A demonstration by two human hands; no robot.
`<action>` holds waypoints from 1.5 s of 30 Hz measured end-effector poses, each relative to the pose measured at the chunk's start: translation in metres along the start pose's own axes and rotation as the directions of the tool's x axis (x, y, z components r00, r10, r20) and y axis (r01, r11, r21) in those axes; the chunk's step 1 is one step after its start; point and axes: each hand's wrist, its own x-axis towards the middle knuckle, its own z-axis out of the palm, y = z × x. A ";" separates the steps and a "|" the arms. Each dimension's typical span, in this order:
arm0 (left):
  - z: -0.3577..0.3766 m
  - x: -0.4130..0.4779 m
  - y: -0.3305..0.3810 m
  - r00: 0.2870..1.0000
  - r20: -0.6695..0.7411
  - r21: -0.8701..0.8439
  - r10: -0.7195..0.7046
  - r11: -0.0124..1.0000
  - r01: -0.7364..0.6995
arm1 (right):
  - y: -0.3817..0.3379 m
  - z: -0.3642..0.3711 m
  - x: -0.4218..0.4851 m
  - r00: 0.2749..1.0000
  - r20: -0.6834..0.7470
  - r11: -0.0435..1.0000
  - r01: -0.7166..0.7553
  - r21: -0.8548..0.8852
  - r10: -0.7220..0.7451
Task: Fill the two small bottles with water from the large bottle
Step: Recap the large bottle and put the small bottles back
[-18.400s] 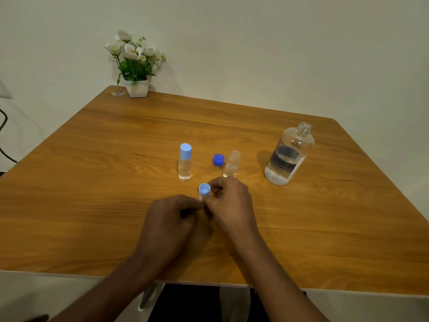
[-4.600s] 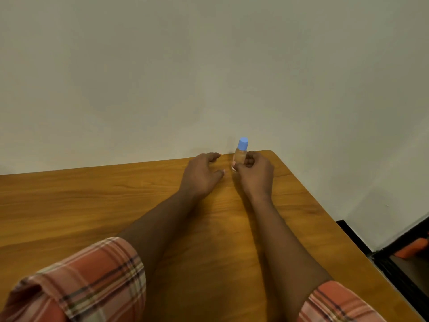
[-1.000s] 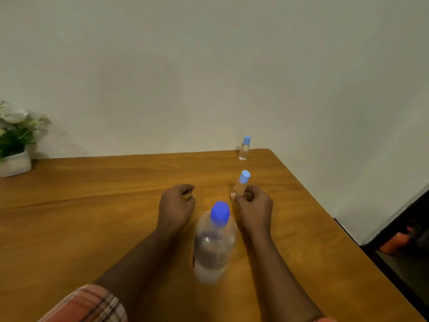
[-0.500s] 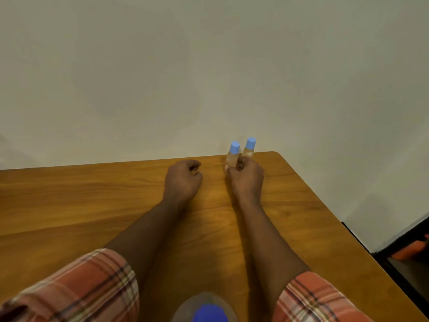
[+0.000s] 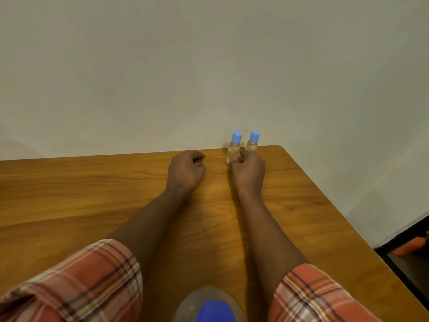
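Note:
Two small clear bottles with light-blue caps stand side by side at the table's far right corner. My right hand [image 5: 248, 171] pinches the left small bottle [image 5: 234, 146] near its base, and the right small bottle [image 5: 253, 143] stands just behind that hand. My left hand [image 5: 186, 169] rests on the wood to the left, fingers curled, holding nothing. The large clear bottle [image 5: 206, 303] with a dark-blue cap stands at the bottom edge of the view, between my forearms.
The wooden table [image 5: 69, 194] ends at a rounded far right corner close to the bottles, against a plain wall. Its right edge drops to a dark floor with an orange object [image 5: 411, 248].
My right hand carried the second small bottle to the far corner and set it upright beside the first. The view shifted forward, so the large bottle dropped to the bottom edge.

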 end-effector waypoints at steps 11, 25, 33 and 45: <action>-0.021 -0.043 0.006 0.998 -0.039 -0.032 -0.040 0.999 0.039 | 0.004 -0.039 -0.057 0.991 0.132 0.999 -0.015 0.042 0.009; -0.087 -0.183 0.001 0.988 -0.030 -0.247 -0.153 0.959 0.141 | 0.002 -0.114 -0.180 0.967 0.253 0.960 -0.084 0.269 0.014; -0.120 -0.258 0.003 0.993 0.009 -0.221 -0.119 0.968 0.118 | 0.004 -0.151 -0.244 0.946 0.325 0.930 -0.126 0.345 0.008; -0.144 -0.315 0.005 0.997 -0.016 -0.152 -0.077 0.986 0.074 | -0.018 -0.166 -0.292 0.898 0.413 0.928 -0.015 0.371 -0.150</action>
